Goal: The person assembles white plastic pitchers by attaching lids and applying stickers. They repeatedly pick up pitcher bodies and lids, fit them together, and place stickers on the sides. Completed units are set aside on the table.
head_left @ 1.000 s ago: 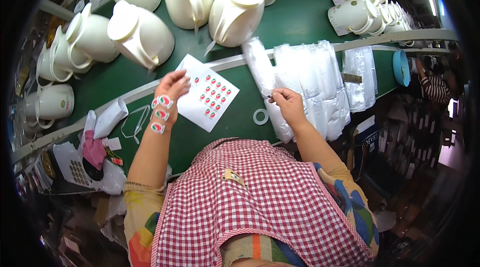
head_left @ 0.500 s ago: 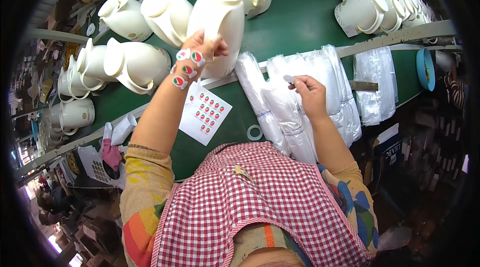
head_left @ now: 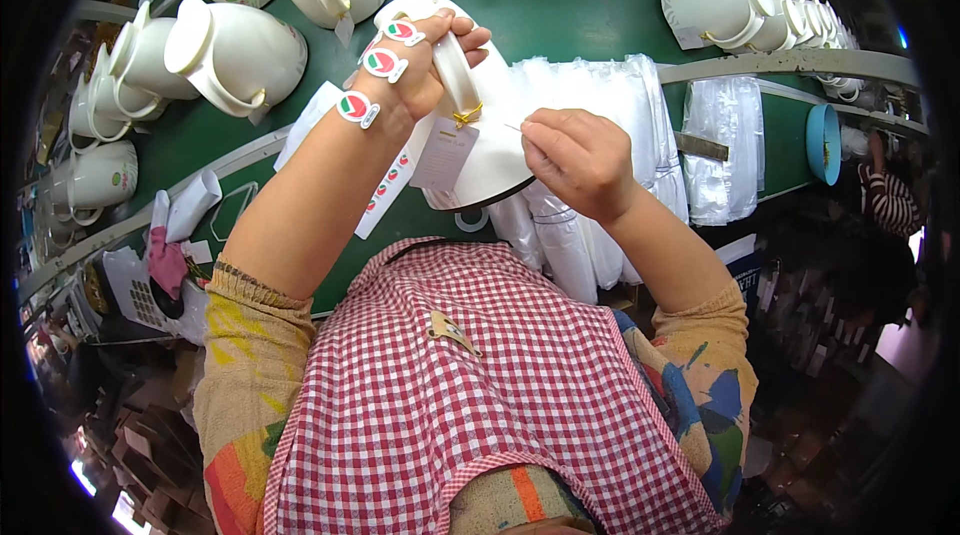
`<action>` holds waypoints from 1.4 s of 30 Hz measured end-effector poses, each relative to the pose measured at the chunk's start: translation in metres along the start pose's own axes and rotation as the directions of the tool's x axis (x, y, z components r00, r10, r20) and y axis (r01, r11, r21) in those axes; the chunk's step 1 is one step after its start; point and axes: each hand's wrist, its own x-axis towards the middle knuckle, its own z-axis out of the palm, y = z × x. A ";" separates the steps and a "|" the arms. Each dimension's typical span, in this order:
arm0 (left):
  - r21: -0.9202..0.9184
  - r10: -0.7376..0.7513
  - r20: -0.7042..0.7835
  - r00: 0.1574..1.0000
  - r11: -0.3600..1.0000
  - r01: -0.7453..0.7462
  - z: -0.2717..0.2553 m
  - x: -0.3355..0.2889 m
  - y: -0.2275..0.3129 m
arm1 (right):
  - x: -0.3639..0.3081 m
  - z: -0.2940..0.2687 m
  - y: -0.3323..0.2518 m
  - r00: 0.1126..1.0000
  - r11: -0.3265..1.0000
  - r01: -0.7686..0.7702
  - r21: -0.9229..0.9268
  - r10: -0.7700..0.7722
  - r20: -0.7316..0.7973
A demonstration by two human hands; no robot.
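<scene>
My left hand [head_left: 420,70] is closed round the handle of a white pitcher [head_left: 500,163], which lies tilted with its base toward me. A pale hang tag [head_left: 444,157] is tied to the handle with a gold twist tie. Several red-and-green stickers [head_left: 383,65] cling to the back of that hand and wrist. My right hand [head_left: 582,163] pinches a small thin sticker [head_left: 513,126], seen nearly edge-on, just beside the pitcher's lower wall. Partly hidden behind my left forearm and the pitcher is a white sticker sheet [head_left: 384,197].
Several white pitchers [head_left: 240,57] stand at the left and far side of the green table [head_left: 590,10], with another group [head_left: 715,10] at the far right. Bundles of clear plastic bags [head_left: 610,95] lie right of the pitcher. A blue bowl [head_left: 823,145] sits at the right edge.
The pitcher has come nearer and tipped, its base now toward me over the sticker sheet. My right hand has moved left and in, bringing the small sticker close to the pitcher's wall.
</scene>
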 end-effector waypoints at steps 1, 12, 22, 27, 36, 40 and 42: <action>-0.007 -0.010 -0.037 0.999 1.000 0.009 0.002 0.000 -0.003 | -0.003 0.002 0.002 0.998 0.998 0.054 -0.011 -0.053 0.035; -0.083 -0.012 -0.095 0.995 0.997 0.004 0.012 0.017 -0.017 | -0.002 0.015 0.001 0.958 0.959 0.262 -0.113 -0.244 0.147; -0.099 -0.004 -0.110 0.994 0.995 -0.007 0.012 0.022 -0.020 | -0.008 0.016 0.000 0.936 0.943 0.300 -0.141 -0.262 0.236; -0.105 0.010 -0.123 0.992 0.994 -0.023 0.015 0.020 -0.021 | -0.004 0.016 -0.001 0.932 0.943 0.303 -0.141 -0.262 0.250; -0.098 -0.009 -0.142 0.990 0.995 -0.005 0.015 0.025 -0.023 | -0.010 0.013 -0.002 0.907 0.956 0.256 -0.140 -0.187 0.378; -0.097 -0.015 -0.158 0.987 0.995 -0.001 0.013 0.022 -0.020 | -0.016 0.012 -0.012 0.932 0.980 0.120 -0.156 -0.057 0.358; -0.102 -0.021 -0.117 0.993 0.995 0.009 0.011 0.025 -0.022 | -0.021 0.013 -0.007 0.964 0.989 -0.015 -0.147 0.053 0.261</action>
